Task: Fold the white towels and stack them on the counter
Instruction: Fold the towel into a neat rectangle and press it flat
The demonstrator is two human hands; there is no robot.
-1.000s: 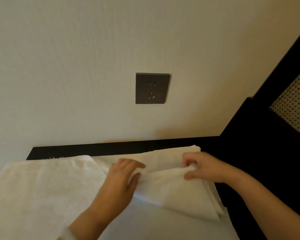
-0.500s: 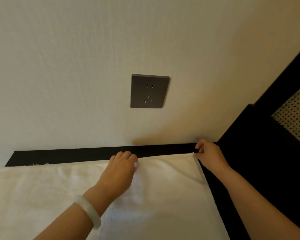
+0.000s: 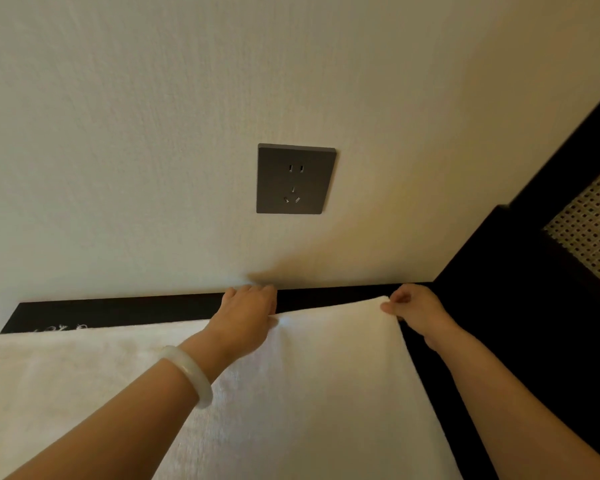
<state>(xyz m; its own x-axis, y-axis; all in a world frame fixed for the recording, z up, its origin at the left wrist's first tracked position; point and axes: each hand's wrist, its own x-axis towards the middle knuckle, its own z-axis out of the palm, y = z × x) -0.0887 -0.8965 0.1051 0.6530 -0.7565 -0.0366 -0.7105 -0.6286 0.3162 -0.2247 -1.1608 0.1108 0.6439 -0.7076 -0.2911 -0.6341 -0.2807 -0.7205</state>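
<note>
On the counter (image 3: pixel 118 308): towel (image 3: pixel 309 393) is spread, long axis laid left-right along the wall (image 3: pixel 153 133).
Left hand (image 3: pixel 245 315): far edge is gripped, fingers together.
Right hand (image 3: pixel 414 311): far corner is pinched.

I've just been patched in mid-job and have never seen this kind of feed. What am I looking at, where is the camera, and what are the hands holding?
There is no machine here: these are a person's two bare hands. Every picture comes from one wide-angle camera worn on the person's head, looking forward and down. A white towel lies spread over a dark counter against a wall with a grey socket. The right hand pinches the towel's far right corner. The left hand, with a pale bracelet on its wrist, grips the far edge further left. Between them that edge is raised off the counter.
</note>
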